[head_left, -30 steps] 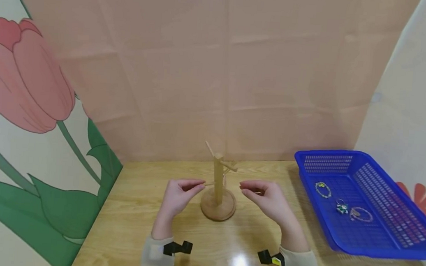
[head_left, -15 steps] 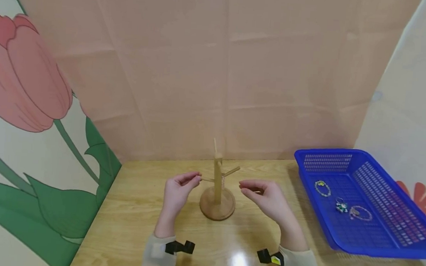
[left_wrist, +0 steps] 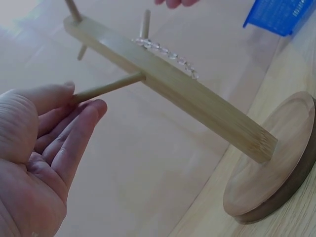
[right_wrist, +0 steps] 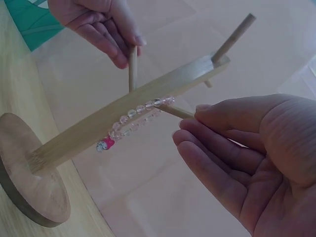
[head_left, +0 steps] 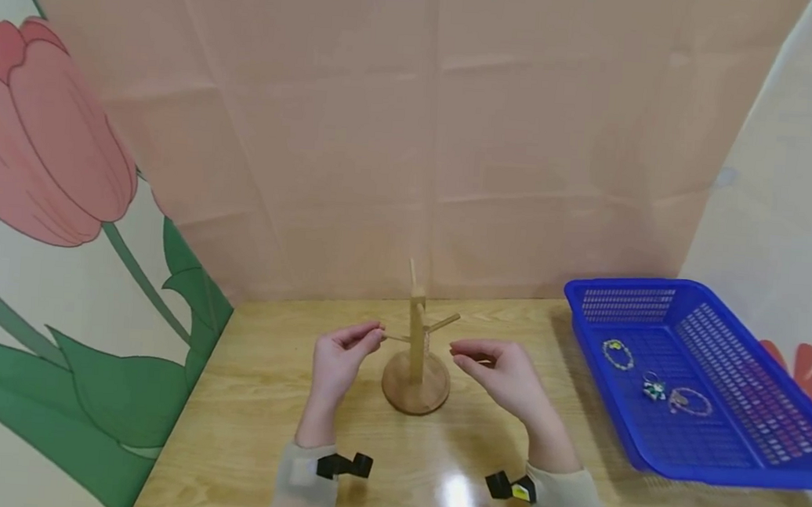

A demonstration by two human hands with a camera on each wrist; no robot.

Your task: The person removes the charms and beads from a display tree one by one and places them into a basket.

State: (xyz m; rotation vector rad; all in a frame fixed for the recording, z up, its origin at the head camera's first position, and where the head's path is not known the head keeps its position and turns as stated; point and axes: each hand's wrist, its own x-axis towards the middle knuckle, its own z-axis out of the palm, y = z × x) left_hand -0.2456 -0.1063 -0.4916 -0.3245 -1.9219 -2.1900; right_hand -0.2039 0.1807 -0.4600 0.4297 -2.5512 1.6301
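Observation:
A wooden peg stand (head_left: 417, 341) with a round base stands upright on the table. My left hand (head_left: 339, 359) pinches the tip of its left peg (left_wrist: 111, 88) between thumb and fingers. A bracelet of clear and pink beads (right_wrist: 129, 116) with a pink-and-white charm hangs from the opposite peg (right_wrist: 177, 111). Close to that peg's end is my right hand (head_left: 503, 374), with thumb and fingertips apart and loosely bent. In the left wrist view a small gap shows between those fingertips (left_wrist: 174, 3) and the peg. Another peg (right_wrist: 236, 35) sticks out near the post's top.
A blue plastic basket (head_left: 636, 450) stands at the right of the table. In it lie a yellowish beaded bracelet (head_left: 618, 355), a ring-like piece with a green-and-white charm (head_left: 654, 389) and a pink bracelet (head_left: 693, 401). A pinkish cloth (head_left: 327, 162) hangs behind the table.
The stand has turned on its upright axis, so its pegs point differently. My left hand has moved slightly away and up with its peg; the right hand has barely shifted.

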